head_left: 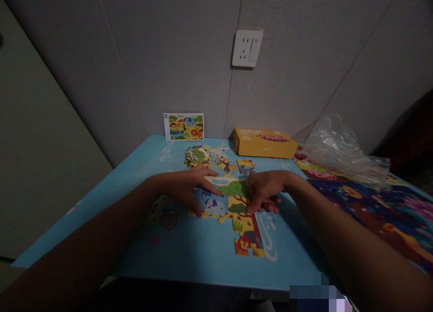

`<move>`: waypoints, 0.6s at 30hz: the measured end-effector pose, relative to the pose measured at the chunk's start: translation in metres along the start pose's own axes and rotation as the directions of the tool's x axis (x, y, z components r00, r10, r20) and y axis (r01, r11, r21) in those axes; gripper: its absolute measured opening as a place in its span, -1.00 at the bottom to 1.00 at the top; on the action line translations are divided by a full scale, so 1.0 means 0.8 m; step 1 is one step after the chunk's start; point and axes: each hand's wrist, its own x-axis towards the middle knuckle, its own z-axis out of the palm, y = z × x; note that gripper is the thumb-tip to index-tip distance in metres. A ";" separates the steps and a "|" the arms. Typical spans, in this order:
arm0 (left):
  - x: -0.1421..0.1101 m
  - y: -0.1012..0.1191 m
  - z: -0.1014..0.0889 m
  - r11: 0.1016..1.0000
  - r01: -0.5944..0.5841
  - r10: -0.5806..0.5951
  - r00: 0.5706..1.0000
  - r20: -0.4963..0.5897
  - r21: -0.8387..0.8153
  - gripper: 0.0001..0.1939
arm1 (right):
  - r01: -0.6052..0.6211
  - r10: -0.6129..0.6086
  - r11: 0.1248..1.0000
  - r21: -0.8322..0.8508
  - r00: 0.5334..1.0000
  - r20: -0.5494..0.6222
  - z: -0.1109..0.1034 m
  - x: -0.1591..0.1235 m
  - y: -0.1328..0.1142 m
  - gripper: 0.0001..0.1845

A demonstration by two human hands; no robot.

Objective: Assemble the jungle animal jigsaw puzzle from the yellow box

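Observation:
A partly joined jigsaw puzzle (216, 206) lies flat on the blue table, with blue elephants, green trees and a lion on it. My left hand (191, 185) rests over its upper left part, thumb and fingers spread apart. At the puzzle's right edge is my right hand (265, 190), its fingers curled and its thumb and forefinger against the border pieces. Behind the hands, loose puzzle pieces (223, 158) lie in a pile. A small joined group of pieces (246, 165) sits just beyond my right hand.
A picture card (184, 127) of the animal scene leans on the wall at the back. To its right stands a yellow box (265, 143). A clear plastic bag (345, 149) and a dark colourful picture sheet (375, 212) occupy the right side of the blue table (135, 167).

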 end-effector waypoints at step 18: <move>0.009 0.011 0.009 0.997 -0.077 0.075 0.995 -0.070 -0.021 -0.34 | -0.098 0.034 0.995 -0.026 0.561 -0.827 -0.027 0.009 0.029 -0.52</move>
